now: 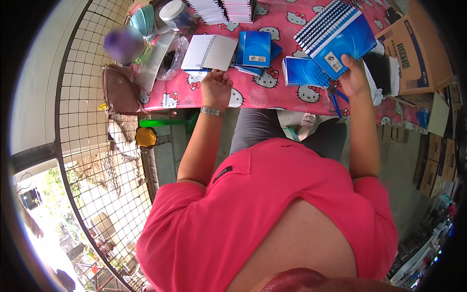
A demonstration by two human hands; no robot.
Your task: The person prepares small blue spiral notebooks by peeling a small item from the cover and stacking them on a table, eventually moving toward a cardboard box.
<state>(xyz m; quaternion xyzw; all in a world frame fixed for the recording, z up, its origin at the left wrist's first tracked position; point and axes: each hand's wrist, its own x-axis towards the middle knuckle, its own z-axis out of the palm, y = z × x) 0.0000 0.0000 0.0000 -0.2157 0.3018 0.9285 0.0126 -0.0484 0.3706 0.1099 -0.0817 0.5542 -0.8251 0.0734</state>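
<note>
My right hand (355, 80) grips a fanned stack of blue spiral notebooks (352, 41) by its lower corner, thumb on the front cover. The stack is raised above more blue notebooks (304, 71) lying on the table. Below that hand are blue-handled pliers (334, 101). My left hand (217, 88) has its fingers curled at the lower edge of an open spiral notebook (221, 52) with a lined page on the left and a plain one on the right. Whether these fingers pinch anything is hidden. Right of it sits a pile of blue notebooks (255, 47).
A pink patterned cloth (272, 100) covers the table. White-paged stacks (224, 10) stand at the back. On the left are a lidded jar (176, 13), a brown pouch (121, 90) and a wire mesh (104, 160). A cardboard box (413, 53) stands at the right.
</note>
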